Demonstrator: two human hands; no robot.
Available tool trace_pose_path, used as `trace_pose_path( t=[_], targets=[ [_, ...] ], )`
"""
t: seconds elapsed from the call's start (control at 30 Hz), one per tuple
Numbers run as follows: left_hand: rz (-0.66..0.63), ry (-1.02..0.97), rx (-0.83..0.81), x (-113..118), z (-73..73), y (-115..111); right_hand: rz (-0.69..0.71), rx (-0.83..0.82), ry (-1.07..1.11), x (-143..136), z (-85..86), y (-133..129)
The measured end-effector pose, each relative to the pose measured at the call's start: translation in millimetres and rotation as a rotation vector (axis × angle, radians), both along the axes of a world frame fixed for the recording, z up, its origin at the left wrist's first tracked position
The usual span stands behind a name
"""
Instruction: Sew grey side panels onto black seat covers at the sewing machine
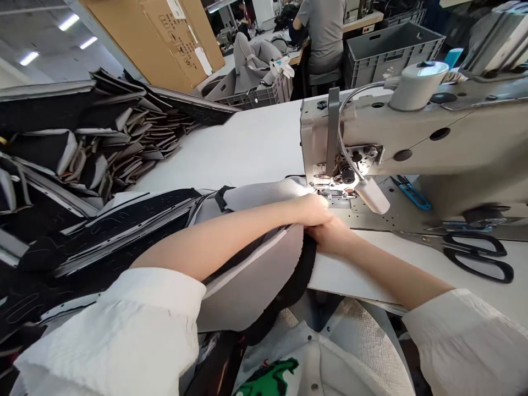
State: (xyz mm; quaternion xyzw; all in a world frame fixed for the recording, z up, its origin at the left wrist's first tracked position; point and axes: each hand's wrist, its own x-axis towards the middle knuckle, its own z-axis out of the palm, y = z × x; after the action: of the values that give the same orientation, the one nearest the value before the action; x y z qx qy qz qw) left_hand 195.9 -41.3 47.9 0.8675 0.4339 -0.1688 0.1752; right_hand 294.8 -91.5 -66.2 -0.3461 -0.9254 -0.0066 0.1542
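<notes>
A grey and black padded fabric cover (256, 286) hangs over the front edge of the white table, and its upper part lies by the sewing machine (412, 132). Just in front of the machine's lit needle area, my left hand (311, 209) is closed on the cover's edge. My right hand (332, 234) meets it from the right, low against the same edge, its fingers curled and partly hidden. Both hands touch each other. The needle and presser foot are partly covered by glare and by my left hand.
Black-handled scissors (478, 256) and blue thread snips (412, 192) lie right of the needle area. Stacked fabric pieces (136, 143) fill the left. Behind are a cardboard box (165, 38), a grey crate (391, 49) and a seated person (325, 33).
</notes>
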Motion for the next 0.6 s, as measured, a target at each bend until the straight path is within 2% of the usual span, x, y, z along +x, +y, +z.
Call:
trace_pose_path(
  t=[0.1, 0.17, 0.3, 0.4, 0.53, 0.6],
  targets=[
    [0.105, 0.126, -0.034, -13.3, -30.0, 29.8, 0.007, 0.046, -0.078, 3.1, 1.3, 7.6],
    [0.111, 0.130, 0.014, -25.0, -39.4, 33.9, 0.006, 0.128, -0.143, 6.8, 1.7, 1.7],
    [0.048, 0.129, 0.161, -36.0, -42.8, 18.2, 0.066, 0.223, -0.172, 14.6, -0.5, -12.4],
    [-0.034, 0.138, 0.256, -39.1, -44.4, 9.6, 0.014, 0.216, -0.119, 12.9, -3.0, -18.6],
    [-0.192, 0.181, 0.217, -41.6, -46.0, 13.6, -0.072, 0.157, -0.076, 3.5, -6.0, -25.2],
    [-0.223, 0.214, 0.181, -40.2, -45.1, 16.6, -0.094, 0.132, -0.069, 0.3, -7.4, -27.3]
  ],
)
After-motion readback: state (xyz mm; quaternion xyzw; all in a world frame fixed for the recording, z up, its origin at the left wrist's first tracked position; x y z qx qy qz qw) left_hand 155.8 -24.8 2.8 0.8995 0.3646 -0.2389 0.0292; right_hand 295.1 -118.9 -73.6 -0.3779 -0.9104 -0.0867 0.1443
